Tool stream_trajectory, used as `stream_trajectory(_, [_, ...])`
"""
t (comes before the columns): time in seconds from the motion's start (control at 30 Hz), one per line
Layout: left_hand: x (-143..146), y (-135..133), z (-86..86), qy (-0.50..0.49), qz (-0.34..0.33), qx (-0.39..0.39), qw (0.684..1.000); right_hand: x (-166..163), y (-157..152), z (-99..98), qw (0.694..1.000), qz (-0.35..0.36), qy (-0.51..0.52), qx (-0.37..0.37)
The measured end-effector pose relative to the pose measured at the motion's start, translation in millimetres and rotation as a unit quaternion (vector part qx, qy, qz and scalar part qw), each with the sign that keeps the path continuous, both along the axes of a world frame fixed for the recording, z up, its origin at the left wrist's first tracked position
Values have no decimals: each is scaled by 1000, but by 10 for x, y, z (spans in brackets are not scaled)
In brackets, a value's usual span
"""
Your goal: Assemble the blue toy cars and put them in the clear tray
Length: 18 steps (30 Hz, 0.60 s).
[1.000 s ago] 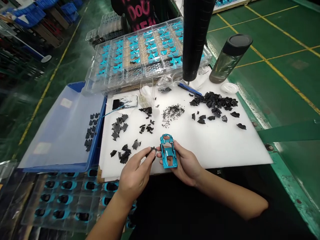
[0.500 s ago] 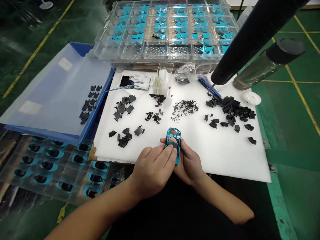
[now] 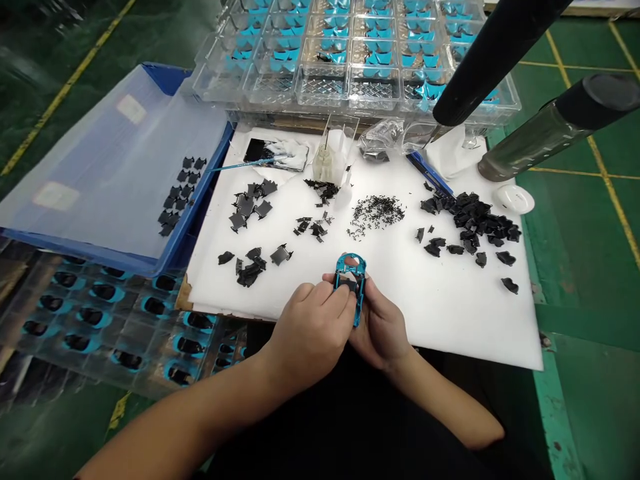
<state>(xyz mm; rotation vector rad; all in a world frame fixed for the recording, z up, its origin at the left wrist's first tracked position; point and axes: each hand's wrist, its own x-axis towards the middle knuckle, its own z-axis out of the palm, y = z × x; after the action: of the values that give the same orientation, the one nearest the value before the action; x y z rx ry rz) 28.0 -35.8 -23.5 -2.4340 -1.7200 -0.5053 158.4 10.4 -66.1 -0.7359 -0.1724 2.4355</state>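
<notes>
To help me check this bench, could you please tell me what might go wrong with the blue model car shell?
The left hand presses the blue model car shell while the right hand cradles it, so it might flex or scuff. Tiny black pieces lie loose on the white board, where a stray hand could scatter them.

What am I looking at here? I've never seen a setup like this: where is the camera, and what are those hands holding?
There's no machine here: these are a person's two bare hands, filmed by one camera worn on the head, looking forward and down. The right hand cradles a small blue metallic car-shaped shell while the fingers of the left hand press on it. On the white board lie piles of small black pieces and a scatter of tiny black bits. Beyond it sits a clear tray of blue parts.
</notes>
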Motion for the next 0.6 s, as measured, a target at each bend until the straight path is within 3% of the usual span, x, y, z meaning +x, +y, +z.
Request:
stream_trajectory(0.2, [-32,9,39,3,-25,-39,999,-8,-4,14,999,6,-28,21])
stream_trajectory(0.43, [-38,16,33,-30,2,-56,998,-30,-2,58,999,-3,-22,35])
stream_trajectory(0.6, [-78,44,25,-21,-47,-50,997,-19,-9,57,998,5,-49,41])
